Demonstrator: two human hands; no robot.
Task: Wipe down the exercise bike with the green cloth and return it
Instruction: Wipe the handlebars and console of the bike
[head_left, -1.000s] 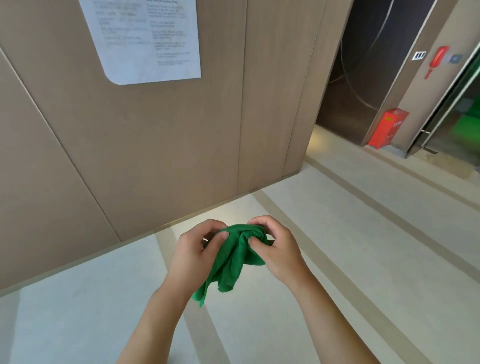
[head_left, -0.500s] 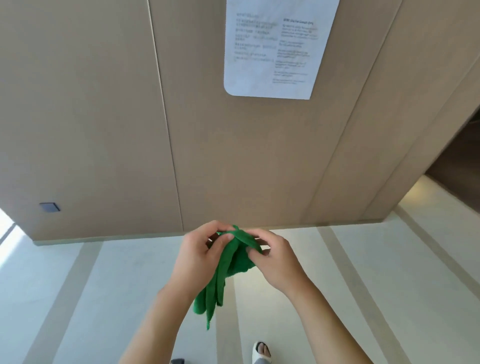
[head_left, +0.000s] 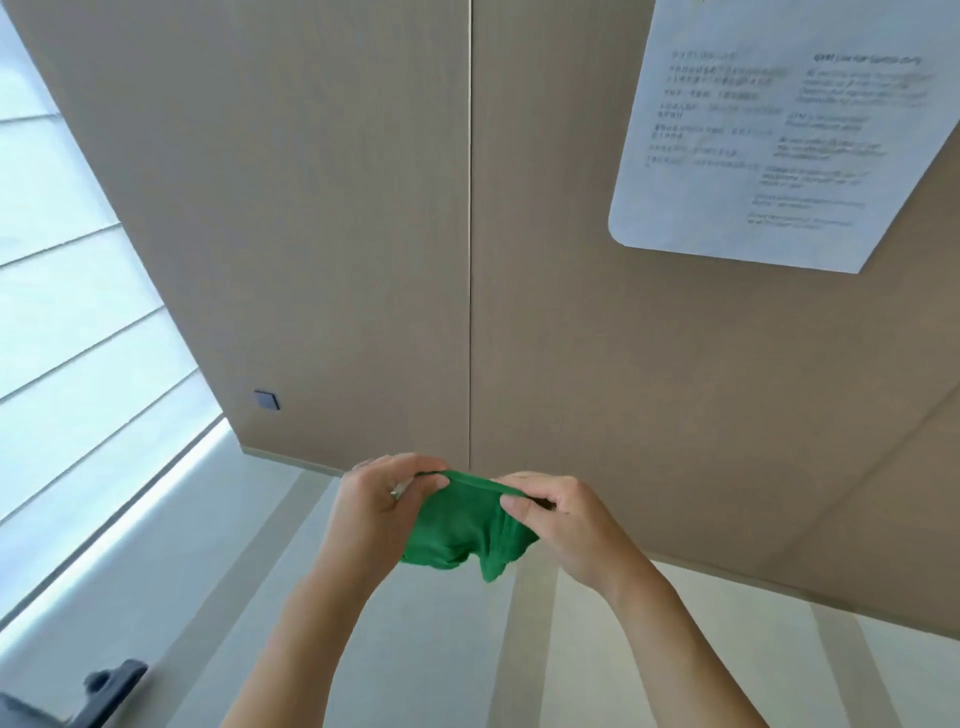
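Note:
Both hands hold the green cloth (head_left: 465, 530) in front of me, above the pale floor. My left hand (head_left: 382, 506) pinches its upper left edge and my right hand (head_left: 561, 525) pinches its upper right edge, so the top edge is stretched between them and the rest hangs down in folds. A dark grey piece of equipment (head_left: 98, 691), perhaps part of the exercise bike, shows at the bottom left corner; most of it is out of frame.
A tan panelled wall (head_left: 363, 234) stands close ahead, with a white printed notice (head_left: 769, 135) at the upper right and a small dark switch plate (head_left: 267, 400) low on the left. A bright window with blinds (head_left: 67, 312) fills the left side.
My view has swung left along the wall: the notice moved to the right and the window came into view. The cloth went from a bunched wad to spread between my hands.

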